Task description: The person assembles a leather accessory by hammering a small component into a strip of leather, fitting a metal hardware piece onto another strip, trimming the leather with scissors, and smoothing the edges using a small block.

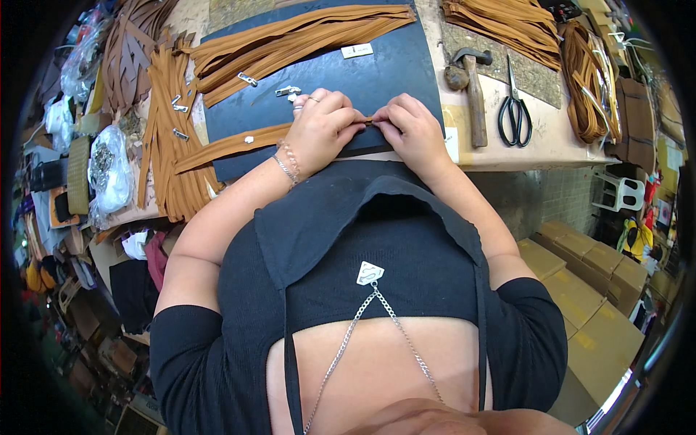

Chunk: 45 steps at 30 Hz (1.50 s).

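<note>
My left hand is closed in a pinch on a tan-brown zipper tape, which runs out to the left under my wrist. Facing it, my right hand pinches the tape's short end between thumb and fingertips. What lies right inside the pinch is mostly hidden. Both hands are over the front of a dark blue-black board. Just beyond my left hand lie a silver zipper slider and small white bits. Another silver slider rests farther back, near a bundle of tan zipper tapes.
More zipper tapes with several sliders hang over the table's left edge. On the right are a hammer, black-handled scissors and coiled zipper tapes. Cardboard boxes and a white plastic stool stand below on the right.
</note>
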Tool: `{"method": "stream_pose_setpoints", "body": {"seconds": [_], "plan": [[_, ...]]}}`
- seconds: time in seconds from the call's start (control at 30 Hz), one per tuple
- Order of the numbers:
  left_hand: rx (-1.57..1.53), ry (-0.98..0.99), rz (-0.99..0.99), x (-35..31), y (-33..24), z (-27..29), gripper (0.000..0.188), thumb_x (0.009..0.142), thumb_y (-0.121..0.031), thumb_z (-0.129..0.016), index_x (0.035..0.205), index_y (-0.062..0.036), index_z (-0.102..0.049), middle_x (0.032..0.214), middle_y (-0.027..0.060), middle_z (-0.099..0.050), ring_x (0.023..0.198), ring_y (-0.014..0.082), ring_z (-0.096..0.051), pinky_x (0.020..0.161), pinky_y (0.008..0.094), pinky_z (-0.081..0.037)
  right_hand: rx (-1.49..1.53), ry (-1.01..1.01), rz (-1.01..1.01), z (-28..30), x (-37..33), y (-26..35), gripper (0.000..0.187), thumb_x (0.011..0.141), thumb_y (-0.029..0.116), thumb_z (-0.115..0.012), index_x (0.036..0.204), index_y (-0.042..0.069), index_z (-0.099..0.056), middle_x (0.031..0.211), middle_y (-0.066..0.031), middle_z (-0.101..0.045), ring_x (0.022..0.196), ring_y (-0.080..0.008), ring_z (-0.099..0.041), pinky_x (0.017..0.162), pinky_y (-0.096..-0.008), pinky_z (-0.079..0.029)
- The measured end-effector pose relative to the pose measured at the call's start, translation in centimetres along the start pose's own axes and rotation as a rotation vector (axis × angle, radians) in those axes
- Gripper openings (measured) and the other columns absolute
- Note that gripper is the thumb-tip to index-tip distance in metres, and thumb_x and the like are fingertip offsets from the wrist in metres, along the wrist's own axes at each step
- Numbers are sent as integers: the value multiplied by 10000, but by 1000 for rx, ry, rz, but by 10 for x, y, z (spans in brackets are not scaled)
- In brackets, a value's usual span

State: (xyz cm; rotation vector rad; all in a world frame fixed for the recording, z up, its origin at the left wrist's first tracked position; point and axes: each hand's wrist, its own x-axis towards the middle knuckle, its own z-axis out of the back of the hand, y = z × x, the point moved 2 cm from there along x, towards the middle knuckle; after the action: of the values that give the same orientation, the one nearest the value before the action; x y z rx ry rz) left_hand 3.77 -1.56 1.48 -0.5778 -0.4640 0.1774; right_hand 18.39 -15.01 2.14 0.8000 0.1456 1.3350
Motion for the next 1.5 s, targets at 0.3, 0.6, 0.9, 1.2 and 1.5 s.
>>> {"method": "stream_pose_setpoints", "body": {"seconds": [0.3, 0.6, 0.9, 1.2, 1.5], "plan": [[11, -5, -4, 2, 2, 0, 89, 815, -180, -755, 896, -145, -748, 829, -4, -572, 849, 208, -524, 793, 349, -364, -97, -45, 118, -3, -3, -1, 107, 791, 101, -732, 875, 64, -678, 888, -58, -618, 830, -259, -592, 747, -371, -495], [42, 45, 26, 2, 3, 0, 149, 814, -136, -724, 941, -205, -765, 766, -6, -523, 812, 196, -513, 780, 358, -336, -193, -64, 235, -8, -7, -4, 151, 781, 117, -731, 920, 92, -679, 929, -27, -621, 861, -228, -582, 756, -347, -468], [98, 67, -46, -1, 3, 0, 252, 795, -109, -705, 999, -245, -764, 777, -18, -503, 815, 190, -512, 801, 360, -330, -140, -24, 53, 4, -7, -7, 188, 791, 143, -741, 955, 81, -672, 956, -58, -612, 935, -276, -567, 846, -390, -466], [249, 68, -155, 1, -3, 3, 302, 779, -101, -692, 1030, -260, -751, 804, -15, -507, 824, 193, -530, 805, 369, -364, 122, 179, -344, 17, 1, -2, 128, 829, 43, -680, 954, 51, -657, 898, -130, -620, 900, -310, -606, 802, -392, -494], [100, 67, -66, 7, 0, 3, 149, 845, -168, -698, 987, -196, -731, 873, 4, -589, 872, 213, -591, 803, 352, -388, -22, 60, -73, 4, 5, 4, 112, 812, 84, -708, 911, 62, -661, 932, -107, -613, 944, -331, -589, 850, -418, -491]]}}
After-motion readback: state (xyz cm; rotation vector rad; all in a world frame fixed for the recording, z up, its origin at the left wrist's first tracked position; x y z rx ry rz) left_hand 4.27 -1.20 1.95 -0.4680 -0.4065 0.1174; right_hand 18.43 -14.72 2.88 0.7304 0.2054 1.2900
